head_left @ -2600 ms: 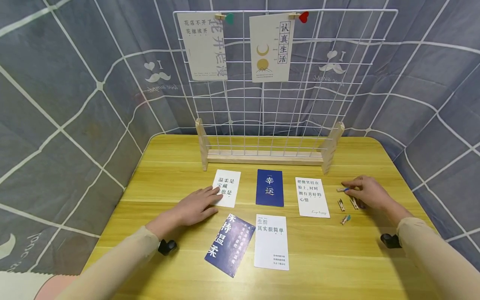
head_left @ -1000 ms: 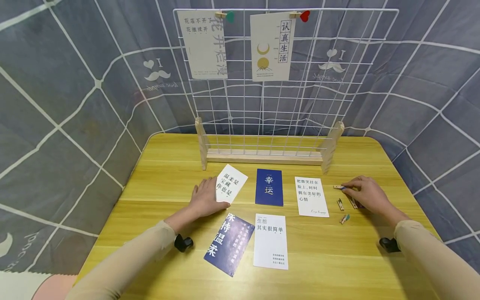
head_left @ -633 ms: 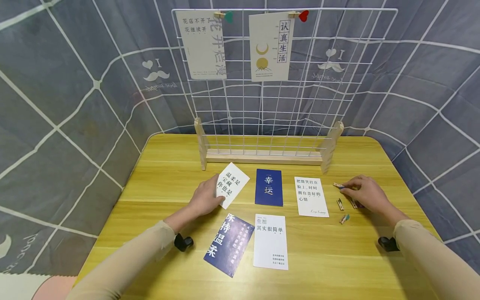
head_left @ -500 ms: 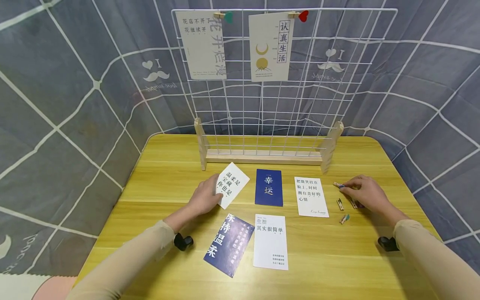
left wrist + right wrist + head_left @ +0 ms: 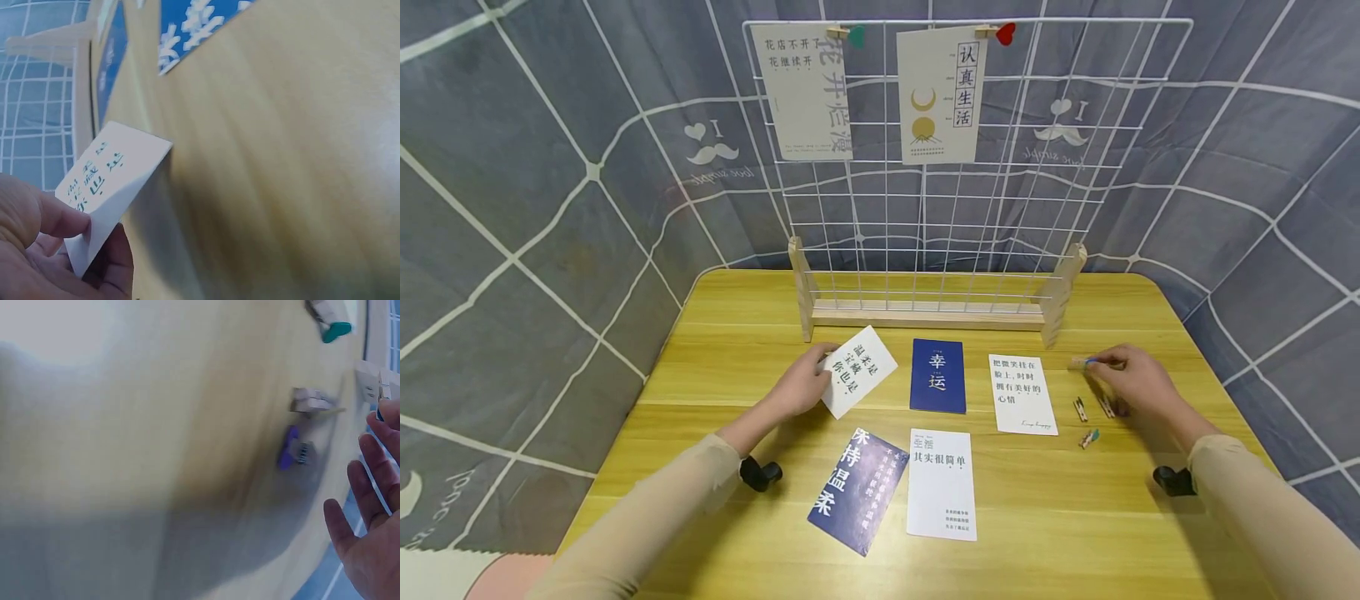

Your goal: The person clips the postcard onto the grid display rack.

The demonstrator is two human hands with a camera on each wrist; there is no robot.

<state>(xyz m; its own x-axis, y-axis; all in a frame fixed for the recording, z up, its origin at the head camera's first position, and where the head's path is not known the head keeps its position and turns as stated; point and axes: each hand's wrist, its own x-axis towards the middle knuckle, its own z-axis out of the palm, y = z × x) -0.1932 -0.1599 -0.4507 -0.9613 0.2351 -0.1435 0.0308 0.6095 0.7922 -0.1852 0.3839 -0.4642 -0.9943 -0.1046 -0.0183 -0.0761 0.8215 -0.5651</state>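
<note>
Lifted off the counter [image 5: 1037, 500] since before, the white card [image 5: 859, 371] tilted in the left hand's [image 5: 801, 387] pinching fingers. Right hand [image 5: 1131, 382] fingers pinched a small clip [image 5: 1084, 362].

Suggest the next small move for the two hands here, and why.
Probably raise the white card toward the wire grid: the left hand pinches it off the table, the right hand pinches a small wooden clip, and two cards already hang clipped there.

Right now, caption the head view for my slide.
Left hand lifts a white card; right hand pinches a small clothespin.
</note>
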